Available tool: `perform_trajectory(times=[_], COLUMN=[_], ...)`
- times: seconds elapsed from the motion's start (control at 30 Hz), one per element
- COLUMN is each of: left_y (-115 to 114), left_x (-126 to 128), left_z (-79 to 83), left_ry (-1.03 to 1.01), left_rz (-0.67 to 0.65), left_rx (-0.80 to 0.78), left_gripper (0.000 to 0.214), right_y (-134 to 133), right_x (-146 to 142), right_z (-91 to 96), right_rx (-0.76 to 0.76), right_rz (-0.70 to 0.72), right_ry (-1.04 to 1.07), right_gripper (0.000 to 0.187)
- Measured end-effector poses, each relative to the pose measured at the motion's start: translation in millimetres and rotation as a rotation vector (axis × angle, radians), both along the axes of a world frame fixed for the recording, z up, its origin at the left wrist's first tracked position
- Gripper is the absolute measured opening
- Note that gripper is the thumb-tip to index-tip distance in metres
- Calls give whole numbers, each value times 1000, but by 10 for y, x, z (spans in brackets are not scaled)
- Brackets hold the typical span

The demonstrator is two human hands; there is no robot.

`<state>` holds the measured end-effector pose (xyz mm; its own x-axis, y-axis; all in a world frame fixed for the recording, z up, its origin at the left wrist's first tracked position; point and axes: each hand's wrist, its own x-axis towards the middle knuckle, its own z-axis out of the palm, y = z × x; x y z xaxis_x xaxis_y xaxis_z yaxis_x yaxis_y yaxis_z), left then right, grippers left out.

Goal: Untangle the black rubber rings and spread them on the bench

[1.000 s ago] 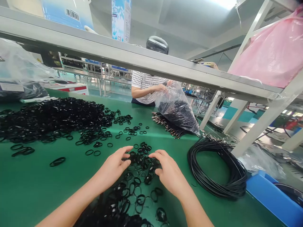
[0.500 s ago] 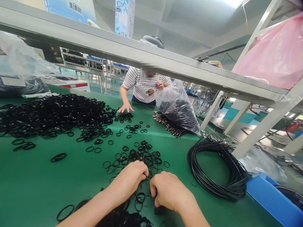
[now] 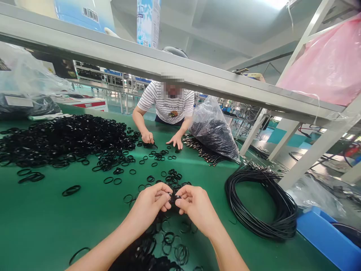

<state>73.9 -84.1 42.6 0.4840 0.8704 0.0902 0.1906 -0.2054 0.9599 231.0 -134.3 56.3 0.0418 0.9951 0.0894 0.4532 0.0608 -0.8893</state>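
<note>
My left hand point(image 3: 154, 201) is closed in a pinch, with a small black ring point(image 3: 169, 194) between thumb and fingertips. Facing it, my right hand point(image 3: 195, 206) also pinches a black ring point(image 3: 177, 197). The fingertips of both hands are close together, and I cannot tell whether they hold one ring or separate ones. Loose black rings point(image 3: 174, 175) lie on the green tabletop point(image 3: 93, 214) just beyond my hands. A denser heap of black rings point(image 3: 141, 252) lies below them, partly hidden by my left forearm.
A large pile of black rings point(image 3: 64, 137) covers the far left. Opposite, a co-worker point(image 3: 170, 105) has both hands on the table near rings. To the right are a filled plastic bag point(image 3: 216, 131), a coiled black cable point(image 3: 231, 199) and a blue bin point(image 3: 324, 237). A shelf beam point(image 3: 118, 58) crosses above.
My hands have risen from the rings and turned inward, fingertips now facing each other with black rings in them. The co-worker has leaned in and moved a hand from the bag to the table.
</note>
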Motion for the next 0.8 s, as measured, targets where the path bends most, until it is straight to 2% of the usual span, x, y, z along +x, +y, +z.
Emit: perform_trajectory(times=[0.17, 0.27, 0.33, 0.43, 0.5, 0.57, 0.67, 0.8], left_y=[151, 185, 166, 111, 97, 128, 244, 358], left_x=[-146, -185, -168, -114, -98, -120, -225, -391], left_z=[18, 42, 60, 75, 75, 72, 65, 66], left_ry=[61, 99, 86, 11, -30, -38, 46, 325], left_rz=[158, 196, 161, 31, -22, 27, 125, 111], left_rx=[54, 114, 93, -33, -68, -50, 29, 325], left_gripper=[15, 18, 19, 22, 24, 25, 28, 44], right_y=[38, 24, 7, 3, 23, 44, 43, -17], right_x=[100, 92, 20, -141, -207, -189, -29, 93], right_z=[-28, -8, 6, -22, -68, -101, -78, -25], right_rx=[7, 12, 40, 82, 73, 65, 90, 68], right_rz=[-82, -78, -62, -8, -5, -53, -116, -69], right_ry=[15, 15, 29, 103, 113, 67, -72, -365], right_gripper=[10, 11, 13, 28, 25, 19, 19, 26])
